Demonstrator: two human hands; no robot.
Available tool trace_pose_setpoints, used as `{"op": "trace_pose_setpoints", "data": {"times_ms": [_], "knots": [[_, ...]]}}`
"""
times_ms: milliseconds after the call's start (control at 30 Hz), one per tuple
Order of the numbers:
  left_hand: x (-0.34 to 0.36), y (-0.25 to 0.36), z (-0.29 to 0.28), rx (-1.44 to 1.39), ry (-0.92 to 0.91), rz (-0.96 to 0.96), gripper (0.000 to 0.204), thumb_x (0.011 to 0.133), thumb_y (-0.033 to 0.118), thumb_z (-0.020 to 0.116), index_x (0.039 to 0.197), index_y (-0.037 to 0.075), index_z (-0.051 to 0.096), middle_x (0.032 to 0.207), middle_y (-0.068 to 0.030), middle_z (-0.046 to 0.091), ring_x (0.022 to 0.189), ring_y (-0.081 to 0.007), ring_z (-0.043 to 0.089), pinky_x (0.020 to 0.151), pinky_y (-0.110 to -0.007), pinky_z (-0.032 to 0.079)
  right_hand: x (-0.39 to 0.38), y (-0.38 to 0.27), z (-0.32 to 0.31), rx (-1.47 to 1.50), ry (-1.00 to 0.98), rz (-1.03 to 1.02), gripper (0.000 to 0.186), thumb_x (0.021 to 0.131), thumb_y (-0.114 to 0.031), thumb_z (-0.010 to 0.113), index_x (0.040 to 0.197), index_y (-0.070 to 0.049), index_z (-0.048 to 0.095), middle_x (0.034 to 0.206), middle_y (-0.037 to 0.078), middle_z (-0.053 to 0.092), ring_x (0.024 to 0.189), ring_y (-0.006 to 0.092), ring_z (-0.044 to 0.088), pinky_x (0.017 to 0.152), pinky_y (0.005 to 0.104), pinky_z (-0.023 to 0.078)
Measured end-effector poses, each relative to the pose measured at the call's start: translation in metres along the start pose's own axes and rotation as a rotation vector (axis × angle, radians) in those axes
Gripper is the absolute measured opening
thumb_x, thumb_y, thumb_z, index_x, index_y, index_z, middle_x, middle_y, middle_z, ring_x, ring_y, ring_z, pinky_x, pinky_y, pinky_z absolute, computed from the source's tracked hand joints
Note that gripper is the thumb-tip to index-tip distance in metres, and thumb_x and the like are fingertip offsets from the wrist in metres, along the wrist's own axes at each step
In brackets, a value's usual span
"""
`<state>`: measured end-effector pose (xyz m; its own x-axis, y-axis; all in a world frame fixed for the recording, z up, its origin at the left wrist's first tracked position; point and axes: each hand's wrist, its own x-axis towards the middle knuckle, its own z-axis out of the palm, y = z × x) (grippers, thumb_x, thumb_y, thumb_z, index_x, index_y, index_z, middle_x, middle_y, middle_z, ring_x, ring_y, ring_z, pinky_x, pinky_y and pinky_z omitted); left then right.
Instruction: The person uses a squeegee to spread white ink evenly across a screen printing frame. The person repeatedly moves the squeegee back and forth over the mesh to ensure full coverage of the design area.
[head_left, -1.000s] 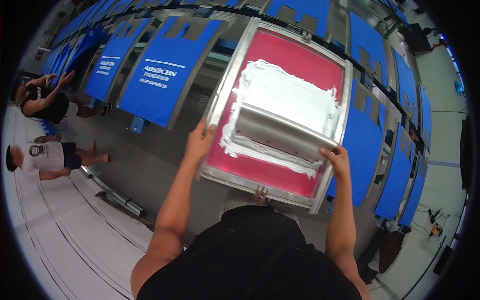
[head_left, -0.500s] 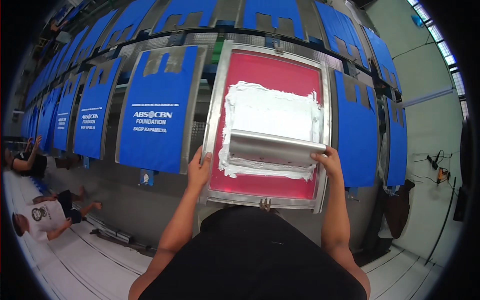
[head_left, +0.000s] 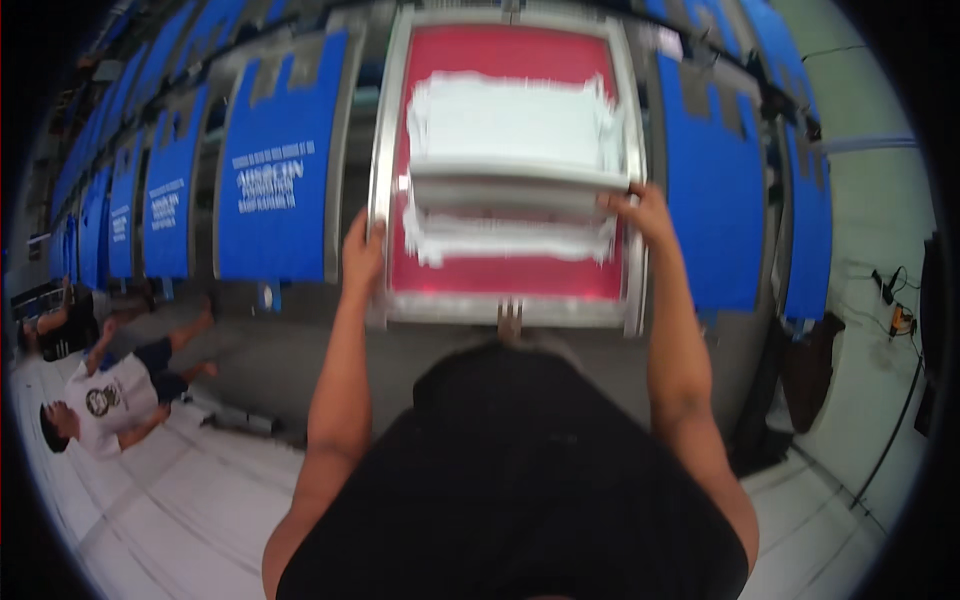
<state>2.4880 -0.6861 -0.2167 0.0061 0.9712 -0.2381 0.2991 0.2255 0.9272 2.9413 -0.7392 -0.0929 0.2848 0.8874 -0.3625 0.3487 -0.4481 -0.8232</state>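
Note:
A screen printing frame (head_left: 384, 150) with metal rails and red mesh is in front of me. White ink (head_left: 515, 125) is spread thickly across the mesh, ragged at its edges. A wide metal squeegee (head_left: 510, 195) lies crosswise in the ink, toward the near half. My left hand (head_left: 362, 252) is closed around the frame's left rail, its thumb on top. At the right rail, my right hand (head_left: 643, 213) is closed on the frame, with thumb and fingertips against the squeegee's right end. Motion blur softens the fingers. Whatever lies beneath the frame is hidden.
Blue fabric panels with white print (head_left: 275, 180) lie on boards to the left. Another blue panel (head_left: 712, 200) is close on the right. A person in a white shirt (head_left: 115, 400) is at the far left, near another person in dark clothes (head_left: 65, 325).
The whole view has shifted, so the frame and boards appear higher and a little further left. My hands keep their places on the frame. The white-shirted person has moved.

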Motion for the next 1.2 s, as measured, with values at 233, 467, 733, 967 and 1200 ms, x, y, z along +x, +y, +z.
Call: {"op": "trace_pose_setpoints", "data": {"times_ms": [233, 467, 733, 967, 1200], "knots": [[-0.011, 0.021, 0.005, -0.143, -0.028, -0.024, 0.053, 0.099, 0.034, 0.057, 0.137, -0.001, 0.048, 0.114, -0.0096, 0.066, 0.102, -0.0123, 0.059, 0.090, -0.025, 0.044, -0.013, 0.012, 0.002, 0.112, -0.018, -0.058, 0.044, 0.070, -0.020, 0.084, 0.105, 0.002, 0.070, 0.091, 0.008, 0.070, 0.085, 0.0160, 0.064, 0.082, 0.0291, 0.049], [-0.012, 0.016, 0.004, -0.162, -0.015, -0.096, 0.050, 0.099, 0.032, 0.057, 0.136, -0.001, 0.049, 0.110, -0.0098, 0.067, 0.098, -0.0110, 0.059, 0.085, -0.025, 0.046, -0.022, 0.005, 0.003, 0.057, 0.004, -0.043, 0.043, 0.070, -0.020, 0.084, 0.104, 0.002, 0.071, 0.091, 0.009, 0.070, 0.086, 0.0159, 0.064, 0.083, 0.0295, 0.048], [-0.009, 0.007, 0.012, 0.251, 0.048, 0.015, 0.058, 0.094, 0.041, 0.060, 0.136, 0.002, 0.051, 0.117, -0.0206, 0.064, 0.105, -0.0356, 0.062, 0.094, -0.038, 0.046, -0.020, 0.018, 0.002, 0.051, 0.006, -0.081, 0.046, 0.071, -0.020, 0.083, 0.106, 0.006, 0.069, 0.095, 0.011, 0.069, 0.086, 0.0169, 0.063, 0.084, 0.0301, 0.049], [-0.049, 0.149, -0.001, 0.445, -0.230, 0.702, 0.057, 0.074, 0.025, 0.079, 0.123, 0.005, 0.057, 0.114, -0.0153, 0.060, 0.107, -0.0355, 0.056, 0.094, -0.043, 0.044, -0.090, -0.055, 0.023, -0.973, -0.158, -0.247, 0.037, 0.065, -0.005, 0.068, 0.103, -0.007, 0.067, 0.093, 0.015, 0.069, 0.089, 0.0312, 0.065, 0.094, 0.0386, 0.046], [0.016, 0.172, 0.031, 0.835, -0.511, 0.583, 0.029, 0.070, 0.014, 0.075, 0.097, 0.008, 0.068, 0.092, -0.0103, 0.067, 0.092, -0.0321, 0.063, 0.079, -0.042, 0.050, -0.046, -0.062, 0.017, -0.887, -0.145, -0.385, 0.029, 0.063, -0.004, 0.062, 0.091, -0.010, 0.064, 0.074, 0.017, 0.065, 0.078, 0.0377, 0.064, 0.073, 0.0476, 0.050]]}}
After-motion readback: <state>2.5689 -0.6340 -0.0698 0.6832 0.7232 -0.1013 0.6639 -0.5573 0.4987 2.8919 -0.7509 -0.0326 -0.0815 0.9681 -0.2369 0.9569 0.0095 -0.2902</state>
